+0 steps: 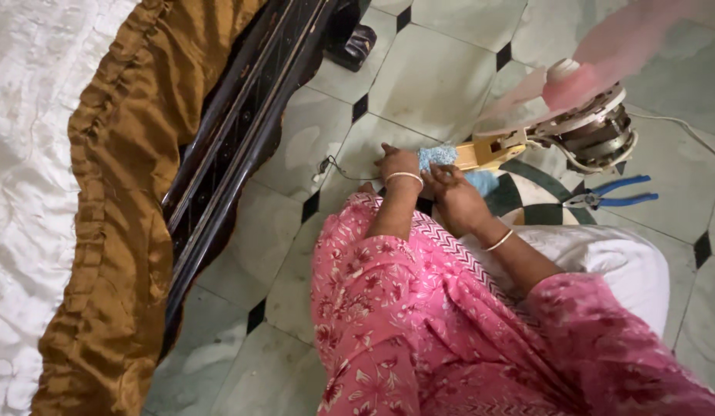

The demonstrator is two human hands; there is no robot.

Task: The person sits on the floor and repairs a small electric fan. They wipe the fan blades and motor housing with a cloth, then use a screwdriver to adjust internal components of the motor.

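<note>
The left hand (398, 163) pressed a light-blue cloth (438, 156) against the yellow neck (488, 152) of a stripped fan (584, 115) lying on the tiled floor (426, 73), its grip closed over the cloth's near edge. The right hand (453, 194) lay just beside it, fingers curled onto the cloth's lower part (how tightly, I could not tell). Blue-handled pliers (611, 194) lay well right of both hands, near the fan's motor.

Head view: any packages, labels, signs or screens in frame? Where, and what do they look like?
None visible. Only unlabelled things show: both hands, left hand and right hand, at a light blue cloth on a yellow fan stem, and blue-handled pliers on the tiled floor.
</note>
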